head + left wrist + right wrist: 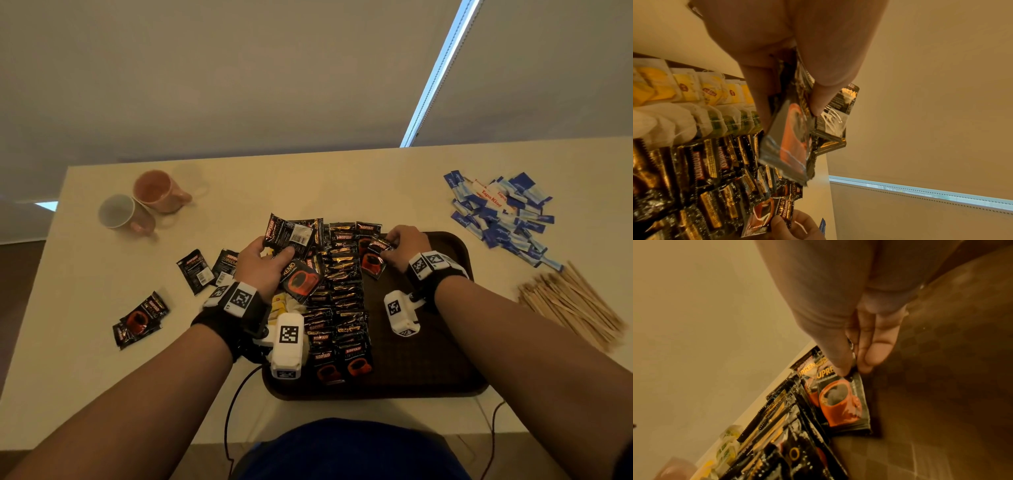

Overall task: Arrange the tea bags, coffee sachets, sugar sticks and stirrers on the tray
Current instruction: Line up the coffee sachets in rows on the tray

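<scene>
Pinching 1 slick, floppy coffee sachet (844,404) by its top corner in my right hand (404,247), my left hand (260,265) gripped a slippery stack of sachets (294,253).

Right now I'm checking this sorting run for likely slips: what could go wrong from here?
1. The left hand grips a fanned bunch of coffee sachets; one could slide out onto the neat rows.
2. The right hand is pinching a sachet at the rows' far end; setting it down may nudge its neighbours askew.
3. The wrist cable might snag the tray.
</scene>
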A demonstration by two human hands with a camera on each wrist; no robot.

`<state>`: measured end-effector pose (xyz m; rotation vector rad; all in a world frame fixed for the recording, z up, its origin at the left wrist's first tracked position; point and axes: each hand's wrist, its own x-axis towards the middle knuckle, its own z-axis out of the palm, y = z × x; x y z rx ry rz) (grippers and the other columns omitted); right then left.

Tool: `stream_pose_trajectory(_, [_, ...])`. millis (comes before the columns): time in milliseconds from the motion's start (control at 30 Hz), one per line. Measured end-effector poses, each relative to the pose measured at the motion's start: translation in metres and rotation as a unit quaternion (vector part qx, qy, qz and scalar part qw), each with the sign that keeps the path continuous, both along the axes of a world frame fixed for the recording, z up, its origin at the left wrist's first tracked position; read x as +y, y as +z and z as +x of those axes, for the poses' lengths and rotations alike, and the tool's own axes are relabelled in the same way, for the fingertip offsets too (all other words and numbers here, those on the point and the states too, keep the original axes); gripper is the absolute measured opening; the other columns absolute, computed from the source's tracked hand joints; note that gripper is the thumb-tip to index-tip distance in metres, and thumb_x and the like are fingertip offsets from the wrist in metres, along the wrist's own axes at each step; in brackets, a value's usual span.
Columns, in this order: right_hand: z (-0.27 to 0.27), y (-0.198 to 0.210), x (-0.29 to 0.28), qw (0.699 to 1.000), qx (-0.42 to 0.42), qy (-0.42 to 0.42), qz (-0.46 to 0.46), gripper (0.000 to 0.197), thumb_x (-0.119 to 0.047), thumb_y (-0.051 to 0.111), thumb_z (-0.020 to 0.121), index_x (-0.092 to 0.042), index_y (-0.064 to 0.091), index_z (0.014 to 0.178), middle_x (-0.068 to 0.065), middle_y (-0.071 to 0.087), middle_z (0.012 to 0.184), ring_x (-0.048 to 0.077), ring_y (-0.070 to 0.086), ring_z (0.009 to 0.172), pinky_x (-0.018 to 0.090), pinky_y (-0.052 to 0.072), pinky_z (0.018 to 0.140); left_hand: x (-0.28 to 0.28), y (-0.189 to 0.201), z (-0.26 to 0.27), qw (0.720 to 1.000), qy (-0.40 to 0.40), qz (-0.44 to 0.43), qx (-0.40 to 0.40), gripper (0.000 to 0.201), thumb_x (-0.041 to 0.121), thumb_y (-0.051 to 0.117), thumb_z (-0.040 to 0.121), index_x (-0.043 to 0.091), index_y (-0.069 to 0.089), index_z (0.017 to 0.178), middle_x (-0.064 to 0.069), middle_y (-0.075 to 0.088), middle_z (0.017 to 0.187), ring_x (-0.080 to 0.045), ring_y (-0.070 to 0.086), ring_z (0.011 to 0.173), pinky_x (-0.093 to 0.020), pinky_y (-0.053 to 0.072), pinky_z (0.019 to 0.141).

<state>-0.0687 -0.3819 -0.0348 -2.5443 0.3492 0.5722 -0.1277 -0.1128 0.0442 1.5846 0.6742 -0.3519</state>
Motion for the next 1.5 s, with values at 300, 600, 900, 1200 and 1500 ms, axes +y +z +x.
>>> stream_pose_trajectory(300, [0.009,-0.001,0.004,0.998,-0.057,0.034,0.002,0.036,-0.016,0.081,0.079,-0.016,0.061,0.108,0.005,0.064,0.093,0.022,0.061,0.087,0.031,0.05,0.077,-0.002,0.002,0.0,1.0,0.009,-0.006,-0.002,0.014,0.01,0.071,0.09,0.023,0.067,0.095,-0.009,0.078,0.089,-0.031,0.075,0.086,-0.06,0.057,0.084])
stream_pose_trajectory(600, [-0.001,-0.001,-0.001,0.992,-0.093,-0.047,0.069,0.02,-0.003,0.072,0.083,-0.01,0.063,0.1,0.005,0.067,0.094,0.024,0.065,0.091,0.027,0.048,0.08,-0.001,0.0,-0.002,1.0,0.008,0.0,-0.006,0.014,0.011,0.072,0.09,0.023,0.067,0.092,-0.012,0.077,0.093,-0.034,0.074,0.089,-0.06,0.057,0.085])
stream_pose_trajectory(900, [-0.01,0.06,0.037,0.976,-0.151,0.032,0.153,0.03,-0.039,0.06,0.095,-0.012,0.071,0.101,-0.005,0.066,0.088,0.011,0.06,0.081,0.023,0.044,0.075,-0.023,0.002,-0.001,1.0,-0.015,-0.019,-0.012,0.016,0.01,0.069,0.092,0.022,0.066,0.101,-0.007,0.076,0.095,-0.027,0.074,0.087,-0.047,0.061,0.08])
stream_pose_trajectory(1200, [-0.024,0.088,0.059,0.959,-0.206,0.12,0.153,0.045,-0.032,0.083,0.076,-0.021,0.063,0.115,-0.002,0.053,0.117,0.009,0.05,0.099,0.018,0.042,0.084,-0.042,0.003,0.0,0.997,-0.061,0.023,-0.031,0.019,0.015,0.074,0.088,0.02,0.071,0.106,-0.009,0.076,0.098,-0.024,0.073,0.084,-0.044,0.06,0.082])
stream_pose_trajectory(1500, [-0.054,0.089,0.062,0.971,-0.111,0.123,0.17,0.036,-0.038,0.088,0.069,-0.02,0.063,0.087,-0.009,0.058,0.077,0.003,0.05,0.065,0.02,0.042,0.06,-0.043,0.007,0.011,0.999,-0.026,-0.01,-0.021,0.013,0.013,0.074,0.087,0.022,0.071,0.096,-0.011,0.077,0.091,-0.034,0.074,0.084,-0.059,0.058,0.081])
